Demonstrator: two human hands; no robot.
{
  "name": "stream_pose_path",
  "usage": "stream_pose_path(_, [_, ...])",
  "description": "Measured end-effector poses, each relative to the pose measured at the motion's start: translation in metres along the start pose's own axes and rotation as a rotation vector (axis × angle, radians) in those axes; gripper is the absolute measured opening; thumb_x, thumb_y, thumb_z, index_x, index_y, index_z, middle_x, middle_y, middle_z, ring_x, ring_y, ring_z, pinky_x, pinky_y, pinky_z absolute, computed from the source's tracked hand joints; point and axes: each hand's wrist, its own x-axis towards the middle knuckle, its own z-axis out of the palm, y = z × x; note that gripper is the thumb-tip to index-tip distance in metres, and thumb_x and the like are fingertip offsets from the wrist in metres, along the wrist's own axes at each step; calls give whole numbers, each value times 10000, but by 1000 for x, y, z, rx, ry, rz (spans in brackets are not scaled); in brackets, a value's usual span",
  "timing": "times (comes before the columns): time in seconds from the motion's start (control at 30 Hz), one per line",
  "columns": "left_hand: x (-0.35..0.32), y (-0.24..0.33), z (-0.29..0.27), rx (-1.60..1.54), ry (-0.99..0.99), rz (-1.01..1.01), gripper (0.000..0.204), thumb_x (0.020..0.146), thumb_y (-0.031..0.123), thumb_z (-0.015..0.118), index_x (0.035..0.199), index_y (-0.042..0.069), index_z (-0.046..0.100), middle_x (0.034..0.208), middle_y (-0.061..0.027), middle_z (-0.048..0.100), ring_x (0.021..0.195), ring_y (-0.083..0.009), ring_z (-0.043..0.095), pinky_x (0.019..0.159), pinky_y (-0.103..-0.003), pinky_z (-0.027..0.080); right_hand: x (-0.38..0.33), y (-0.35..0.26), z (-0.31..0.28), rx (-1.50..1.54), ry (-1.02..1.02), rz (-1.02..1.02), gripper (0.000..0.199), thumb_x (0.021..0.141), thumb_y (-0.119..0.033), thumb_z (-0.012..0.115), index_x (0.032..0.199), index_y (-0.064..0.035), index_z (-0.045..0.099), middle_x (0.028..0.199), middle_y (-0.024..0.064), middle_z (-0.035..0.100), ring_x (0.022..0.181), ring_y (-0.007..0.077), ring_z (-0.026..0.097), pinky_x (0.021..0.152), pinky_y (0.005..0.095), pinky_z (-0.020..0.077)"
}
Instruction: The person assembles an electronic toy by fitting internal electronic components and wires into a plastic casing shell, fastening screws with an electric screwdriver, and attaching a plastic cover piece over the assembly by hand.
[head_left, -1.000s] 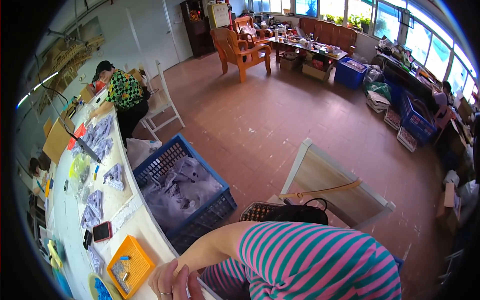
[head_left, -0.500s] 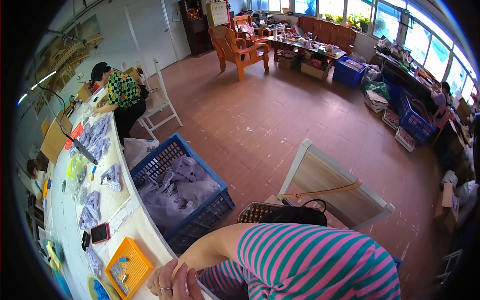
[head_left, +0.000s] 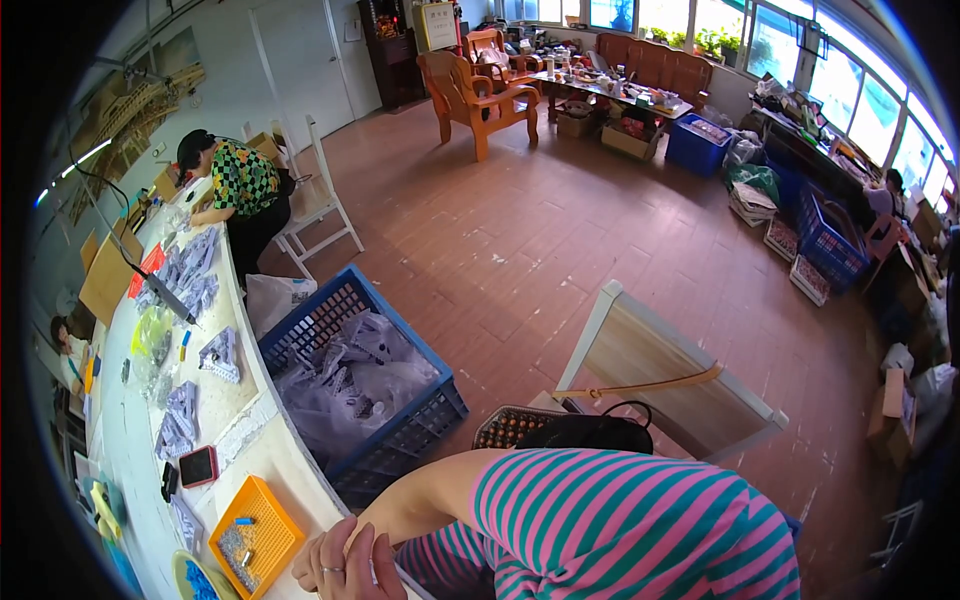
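Observation:
At the lower edge, by the table's near edge, my left hand [head_left: 338, 567] lies with curled fingers, a ring on one of them, over the end of my right forearm. That forearm comes in from the right out of a pink and green striped sleeve. My right hand is mostly hidden there, and its fingers cannot be told apart. Just left of the hands sits an orange tray [head_left: 285, 549] with small metallic pieces and a few small blue-ended cylinders. A dark-screened phone [head_left: 198, 466] lies beyond it. Below the tray, a round container [head_left: 183, 566] holds blue pieces.
A blue crate [head_left: 425, 428] of bagged parts stands beside the table [head_left: 262, 408]. Grey-violet parts [head_left: 220, 352] and a hanging electric screwdriver [head_left: 168, 298] are farther along it. A co-worker [head_left: 245, 180] bends over the far end. A white-framed chair [head_left: 655, 370] stands behind my arm.
My hands stay together in the same place. The person at the far left edge has shifted slightly, and the co-worker's head has lowered a little.

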Motion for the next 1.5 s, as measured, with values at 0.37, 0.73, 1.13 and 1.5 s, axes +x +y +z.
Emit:
stream_pose_path(0.37, [-2,-1,5,-15,-64,-12,156,930,150,751,1047,48,752,1122,-121,716,1037,-333,682,890,-442,534,-13,60,4,90,-32,-116,89,903,-57,600,967,-51,660,980,131,648,913,313,670,828,396,570])
stream_pose_path(0.73, [0,-6,12,-23,-66,12,179,925,156,753,1060,38,752,1111,-118,724,1028,-328,684,900,-432,537,-16,131,6,172,-59,-232,78,888,-67,606,936,-57,667,942,123,647,891,303,667,819,389,562])
stream_pose_path(1.13, [-7,27,11,-220,-205,137,299,820,106,734,1104,16,702,1162,-105,671,1117,-296,641,1021,-481,492,32,42,141,741,-216,-676,88,890,-75,591,929,-65,670,914,119,638,878,301,660,813,394,551])
stream_pose_path(1.5, [-60,20,10,-184,91,-304,325,811,160,735,1090,-1,691,1211,-156,652,1133,-329,634,1020,-485,493,54,33,109,744,-480,-679,130,863,8,698,980,-33,658,965,131,655,902,328,668,783,401,551])
